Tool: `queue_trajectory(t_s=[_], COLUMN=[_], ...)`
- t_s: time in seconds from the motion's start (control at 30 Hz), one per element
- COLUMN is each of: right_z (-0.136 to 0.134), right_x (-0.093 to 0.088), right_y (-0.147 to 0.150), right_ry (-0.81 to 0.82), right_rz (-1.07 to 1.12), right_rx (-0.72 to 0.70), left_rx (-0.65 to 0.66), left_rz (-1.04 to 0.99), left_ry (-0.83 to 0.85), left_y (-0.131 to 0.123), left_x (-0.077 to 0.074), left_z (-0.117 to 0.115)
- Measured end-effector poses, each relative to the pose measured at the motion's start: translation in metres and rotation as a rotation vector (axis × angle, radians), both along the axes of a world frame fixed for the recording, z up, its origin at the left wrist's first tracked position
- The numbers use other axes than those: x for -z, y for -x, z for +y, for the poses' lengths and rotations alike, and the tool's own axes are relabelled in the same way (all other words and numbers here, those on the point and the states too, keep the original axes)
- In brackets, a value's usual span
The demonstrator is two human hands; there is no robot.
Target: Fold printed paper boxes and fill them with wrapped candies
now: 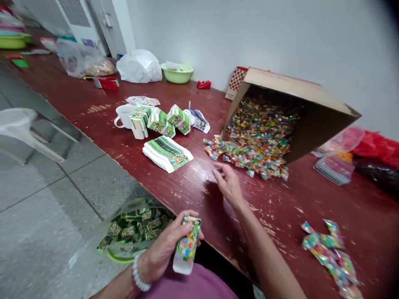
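While your left hand (162, 249) is gripping the small printed carton (187, 245) down by your lap, fingers wrapped tight around it and its white end pointing down, your right hand (229, 182) is hovering out over the table (311, 195), well apart from the left. Its fingers are bunching together and blurring, so I cannot tell whether they are pinching anything. It is hanging just short of the sweets (258, 137), which are spilling in a bright heap from the cardboard box (299, 93) tipped on its side against the wall (249, 37).

You are working at a long, dark red wooden top, and its paint is flaking along the near edge. A stack of flat cartons (167, 153) is lying left of your right hand, with folded cartons (162, 120) and a white mug (124, 115) sitting behind it. A strip of wrapped sweets (330, 253) is lying near your right forearm. Further along, a green basin (177, 73) and a white plastic bag (139, 66) are sitting by the wall, and red bags (374, 145) are piling up at the far right.

Below the table edge, a clear bag of filled cartons (137, 228) is gaping open beside your left hand. A white plastic chair (21, 126) is standing on the grey tiled floor (46, 187).
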State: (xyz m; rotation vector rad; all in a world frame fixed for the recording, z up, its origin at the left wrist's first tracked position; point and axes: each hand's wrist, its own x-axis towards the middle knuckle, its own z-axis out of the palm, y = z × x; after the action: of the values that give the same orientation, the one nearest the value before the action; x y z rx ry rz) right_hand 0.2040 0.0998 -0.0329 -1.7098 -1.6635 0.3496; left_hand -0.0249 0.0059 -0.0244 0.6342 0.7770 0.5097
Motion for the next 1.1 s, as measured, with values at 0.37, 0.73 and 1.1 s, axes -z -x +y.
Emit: queue_trajectory(t_s=[0.37, 0.73, 1.1], right_z=[0.096, -0.010, -0.084], right_x=[0.022, 0.034, -0.001], right_y=[-0.001, -0.041, 0.014], right_ry=[0.124, 0.102, 0.248], right_rz=[-0.251, 0.251, 1.015], right_rx=[0.106, 0.263, 0.131], left_rx=[0.451, 0.302, -0.162], left_rz=[0.476, 0.140, 0.163], left_ry=[-0.399, -0.104, -0.226], left_y=[0.087, 0.060, -0.036], left_x=[0.015, 0.016, -0.011], left_z=[0.032, 0.041, 0.040])
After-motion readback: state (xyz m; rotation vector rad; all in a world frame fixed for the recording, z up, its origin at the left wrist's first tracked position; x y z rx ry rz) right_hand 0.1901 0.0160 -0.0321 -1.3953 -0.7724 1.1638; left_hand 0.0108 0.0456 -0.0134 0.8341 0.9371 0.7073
